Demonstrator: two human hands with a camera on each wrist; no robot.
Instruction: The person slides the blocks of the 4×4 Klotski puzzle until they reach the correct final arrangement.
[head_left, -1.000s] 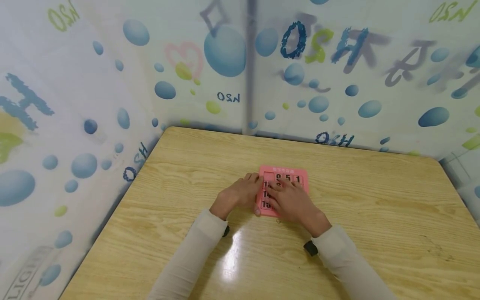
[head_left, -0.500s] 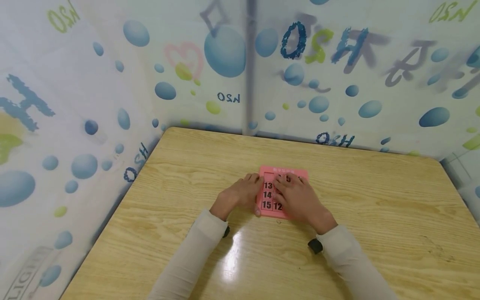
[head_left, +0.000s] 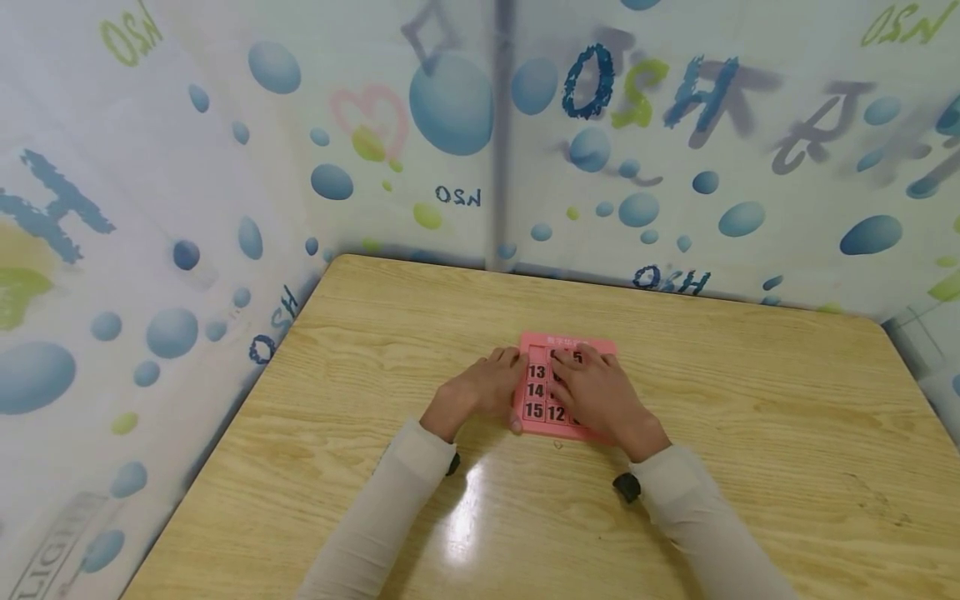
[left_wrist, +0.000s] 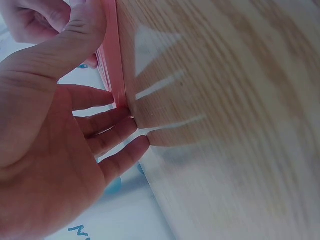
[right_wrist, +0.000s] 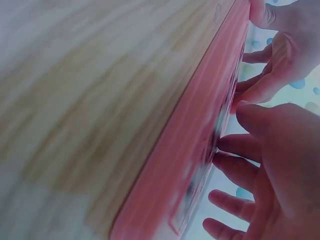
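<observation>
"Pale walls (head_left: 802, 200) with blue bubbles and backward lettering stood around the wooden table (head_left: 765, 433) we were watching."

"And the pink number board (head_left: 543, 428)? Where did we find it?"

"It lay flat near the middle of the tabletop, with both hands on it. From the head view we read 13, 14 and 15 on the tiles (head_left: 535, 390) down its left side, and 12 beside 15."

"How was the left hand (head_left: 483, 387)?"

"Along the board's left edge, its fingers (left_wrist: 135, 149) loosely extended, the thumb (left_wrist: 82, 35) at the near corner. From the left wrist we saw some of its tips down on the wood, just beside the pink rim."

"And the right hand (head_left: 596, 396)?"

"That one lay over the board's right part, hiding many tiles. Its fingers were spread and slightly bent, two fingertips (right_wrist: 229, 144) on the surface. We couldn't tell how hard they pressed."

"And the arms?"

"We saw white sleeves (head_left: 375, 517), with a black piece (head_left: 626, 487) under the right cuff."
</observation>
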